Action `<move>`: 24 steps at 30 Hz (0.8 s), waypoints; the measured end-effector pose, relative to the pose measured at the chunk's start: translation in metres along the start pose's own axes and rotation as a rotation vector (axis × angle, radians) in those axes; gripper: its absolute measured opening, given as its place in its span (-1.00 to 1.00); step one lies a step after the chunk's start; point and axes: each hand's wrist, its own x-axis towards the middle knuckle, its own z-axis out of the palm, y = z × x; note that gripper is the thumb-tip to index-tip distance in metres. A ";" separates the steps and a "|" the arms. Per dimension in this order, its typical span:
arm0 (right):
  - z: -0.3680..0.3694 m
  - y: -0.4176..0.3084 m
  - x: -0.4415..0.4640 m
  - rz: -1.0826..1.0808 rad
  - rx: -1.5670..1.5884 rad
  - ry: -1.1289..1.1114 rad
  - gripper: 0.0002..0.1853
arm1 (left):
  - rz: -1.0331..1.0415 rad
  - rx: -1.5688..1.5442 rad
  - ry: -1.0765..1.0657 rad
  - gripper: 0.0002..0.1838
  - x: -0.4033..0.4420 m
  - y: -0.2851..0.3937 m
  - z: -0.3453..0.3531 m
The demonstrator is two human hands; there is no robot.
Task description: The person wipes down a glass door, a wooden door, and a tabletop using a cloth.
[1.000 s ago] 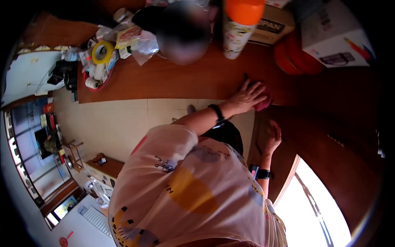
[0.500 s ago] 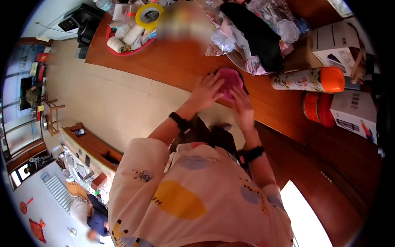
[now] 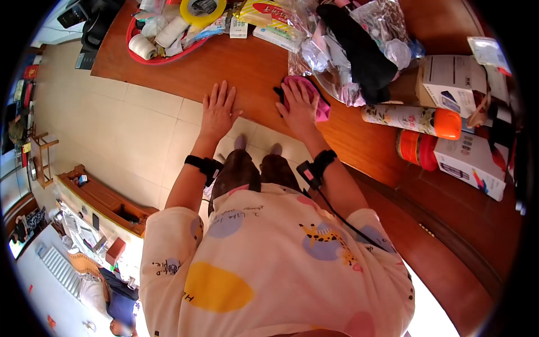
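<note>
My left hand (image 3: pixel 220 111) lies flat at the table's front edge with its fingers spread, holding nothing. To its right, my right hand (image 3: pixel 301 108) rests palm down with fingers stretched out on a pink cloth piece with black edging (image 3: pixel 322 110). Most of that piece is under the hand, so its exact kind cannot be made out. Both hands are on the near side of the brown wooden table (image 3: pixel 252 67).
At the back left stands a red basket (image 3: pixel 163 59) with thread spools and a yellow tape roll (image 3: pixel 203 17). Plastic-wrapped items and a black cloth (image 3: pixel 359 50) are heaped behind my right hand. An orange-capped spray can (image 3: pixel 415 120) and white boxes (image 3: pixel 470 163) stand right.
My left hand has left the pink piece and moved left to the table edge. My right hand now lies over the piece. The view has shifted slightly.
</note>
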 end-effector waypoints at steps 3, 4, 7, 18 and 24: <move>-0.002 0.008 -0.007 -0.023 0.040 -0.036 -0.39 | -0.007 -0.002 -0.008 -0.24 -0.002 0.001 -0.001; -0.005 0.012 -0.012 -0.030 0.060 -0.058 -0.40 | -0.005 -0.001 -0.004 -0.24 -0.001 0.001 -0.001; -0.012 0.012 -0.023 -0.007 0.077 -0.017 -0.42 | -0.026 -0.022 -0.013 -0.24 0.001 0.004 -0.005; -0.025 0.022 -0.032 -0.044 0.089 -0.025 -0.44 | -0.059 -0.022 -0.032 -0.24 0.002 0.007 -0.006; -0.018 0.013 0.011 -0.036 0.118 -0.024 -0.47 | -0.055 -0.017 -0.026 -0.24 0.000 0.009 -0.006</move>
